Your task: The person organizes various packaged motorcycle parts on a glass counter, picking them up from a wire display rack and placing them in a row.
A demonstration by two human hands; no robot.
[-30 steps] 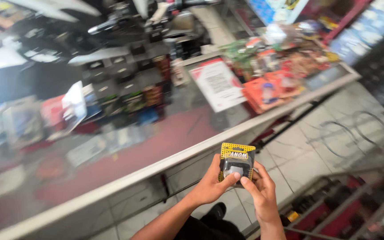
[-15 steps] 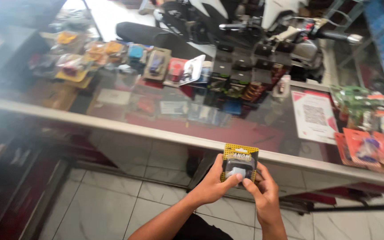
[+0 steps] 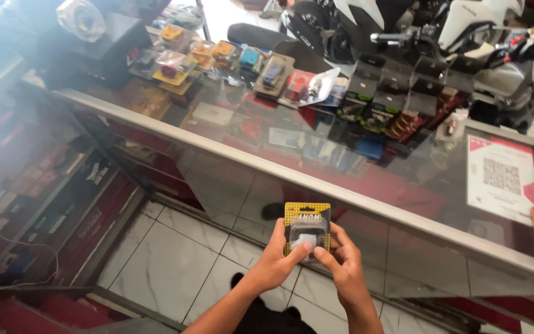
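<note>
Held a small yellow packet upright between left hand and right hand, thumbs pinching its clear blister, just below the glass tabletop edge. At twelve o'clock, packaged parts and a motorcycle, cut off. Packet's contents unclear.

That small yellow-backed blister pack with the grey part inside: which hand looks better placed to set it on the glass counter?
Probably the left hand. It wraps the yellow-backed blister pack from the side and below, carrying it, while the right hand only pinches the lower edge with its fingertips. The glass counter lies just ahead.
</note>
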